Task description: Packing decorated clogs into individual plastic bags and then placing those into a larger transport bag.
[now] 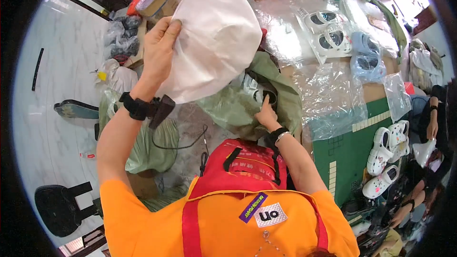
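My left hand (160, 45) is raised at the upper left, its thumb and fingers closed on the edge of a large white plastic bag (216, 33). The bag hangs in a broad sheet across the upper middle. Below it, a green woven sack (281, 83) gapes in front of me. My right hand (267, 113) reaches into its mouth, fingers curled at a white shoe with a dark inside (259, 96) in clear plastic. One finger lies at the shoe's dark opening. Part of the shoe is hidden by the sack and the wrapping.
White clogs (328, 35) and blue clogs (367, 57) lie on a plastic-covered table at the right. More decorated white clogs (381, 152) rest on a green cutting mat (328, 152). Another person's hand (432, 128) holds a small clear bag at the far right. A black stool (59, 209) stands lower left.
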The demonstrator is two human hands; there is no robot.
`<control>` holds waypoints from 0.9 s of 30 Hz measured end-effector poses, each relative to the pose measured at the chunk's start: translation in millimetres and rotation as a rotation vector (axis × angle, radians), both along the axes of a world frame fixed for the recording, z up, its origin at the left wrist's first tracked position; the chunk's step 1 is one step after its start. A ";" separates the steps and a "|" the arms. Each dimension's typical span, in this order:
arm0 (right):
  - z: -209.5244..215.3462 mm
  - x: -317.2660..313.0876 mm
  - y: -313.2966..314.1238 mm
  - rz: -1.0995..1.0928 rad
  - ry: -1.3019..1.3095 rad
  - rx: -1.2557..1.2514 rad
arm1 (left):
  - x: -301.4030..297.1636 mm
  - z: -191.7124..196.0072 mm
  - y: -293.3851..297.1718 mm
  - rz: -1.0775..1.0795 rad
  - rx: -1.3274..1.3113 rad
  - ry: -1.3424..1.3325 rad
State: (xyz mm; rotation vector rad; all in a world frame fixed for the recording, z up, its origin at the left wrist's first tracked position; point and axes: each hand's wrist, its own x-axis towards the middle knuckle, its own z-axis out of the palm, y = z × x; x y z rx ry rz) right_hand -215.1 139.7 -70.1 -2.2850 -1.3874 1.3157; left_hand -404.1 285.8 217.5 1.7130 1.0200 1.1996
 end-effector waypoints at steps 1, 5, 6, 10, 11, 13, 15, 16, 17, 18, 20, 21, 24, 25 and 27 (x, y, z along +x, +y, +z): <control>-10.8 -6.0 -2.3 0.063 -0.047 0.004 | -3.0 -9.9 1.5 -0.015 -0.150 -0.116; 7.7 -56.0 -38.9 0.794 0.612 0.223 | 1.6 -42.0 -11.4 0.027 -0.485 -0.398; 31.0 -66.3 -49.8 0.864 0.746 0.209 | 0.8 -49.1 -19.5 0.060 -0.554 -0.468; 63.5 -70.2 -68.1 1.077 0.610 -0.063 | -16.9 -87.4 -49.0 0.095 -0.764 -0.370; 70.5 -64.7 -69.9 1.082 0.613 -0.067 | -23.4 -93.4 -57.8 0.102 -0.767 -0.371; 80.7 -53.6 -73.8 1.076 0.613 -0.129 | -35.1 -100.1 -78.0 0.210 -0.862 -0.294; 46.7 -53.1 -91.1 1.110 0.624 -0.035 | -41.8 -101.1 -98.4 0.223 -0.890 -0.295; 46.2 -53.6 -93.4 1.140 0.633 0.058 | -43.2 -99.7 -108.3 0.234 -0.918 -0.297; 45.9 -51.9 -96.6 1.141 0.641 0.096 | -44.3 -97.1 -117.5 0.250 -0.949 -0.281; 45.3 -48.5 -99.0 1.147 0.644 0.094 | -44.0 -94.5 -122.2 0.257 -0.948 -0.281; 60.2 -43.5 -96.6 1.185 0.587 0.108 | -47.2 -91.4 -127.9 0.265 -1.037 -0.198; 60.0 -41.0 -97.4 1.183 0.589 0.106 | -44.0 -95.1 -126.4 0.265 -1.040 -0.197; 62.4 -34.6 -99.0 1.153 0.595 0.137 | -23.9 -127.4 -107.8 0.300 -1.034 -0.303; 64.5 -33.0 -99.1 1.139 0.595 0.145 | -16.2 -153.4 -95.1 0.312 -0.989 -0.309; 64.7 -31.5 -99.6 1.114 0.595 0.149 | 6.1 -197.5 -63.5 0.251 -0.961 -0.127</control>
